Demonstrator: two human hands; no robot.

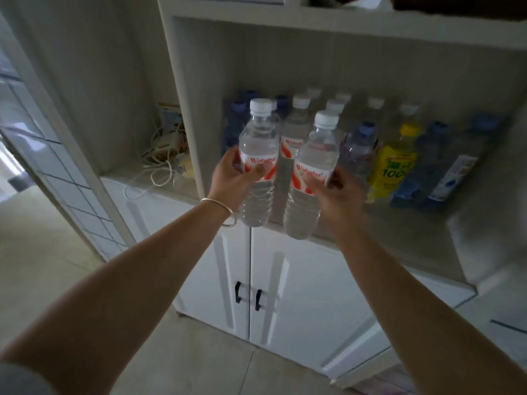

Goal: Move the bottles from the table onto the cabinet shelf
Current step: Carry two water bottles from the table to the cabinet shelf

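Two bottles, one gripped in the left hand (232, 173) and one in the right hand (332, 189), could topple the crowded bottles on the shelf (356, 220) if pushed in carelessly.

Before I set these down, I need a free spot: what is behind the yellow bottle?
Behind the yellow bottle stands a white-capped clear bottle. Only its cap and shoulder show; the shelf floor behind it is covered.

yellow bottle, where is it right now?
Head view, right of centre: the yellow bottle stands on the cabinet shelf in the front row, between two blue-capped bottles, just right of the right hand.
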